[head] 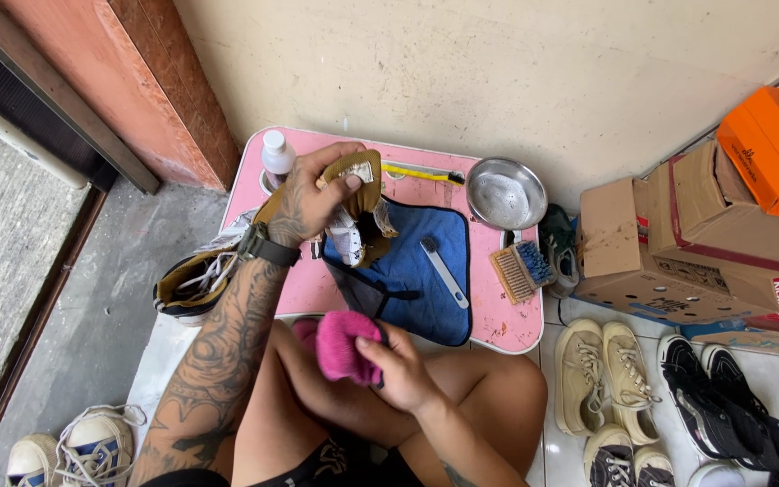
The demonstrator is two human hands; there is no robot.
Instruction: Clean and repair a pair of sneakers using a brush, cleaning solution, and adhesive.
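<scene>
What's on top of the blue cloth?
On the blue cloth lies a grey-handled brush. The left hand holds a tan shoe over its upper left corner, hiding whatever lies beneath there.

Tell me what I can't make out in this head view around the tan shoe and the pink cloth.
- Tan suede shoe: the left hand covers its heel side, so that part's state is hidden.
- Fluffy pink cloth: bunched in the right hand; its full shape is hidden.
- White plastic bottle: lower half sits behind the left hand.
- Second tan shoe: partly under the left forearm.
- Dark sneakers: cut by the bottom edge.
</scene>
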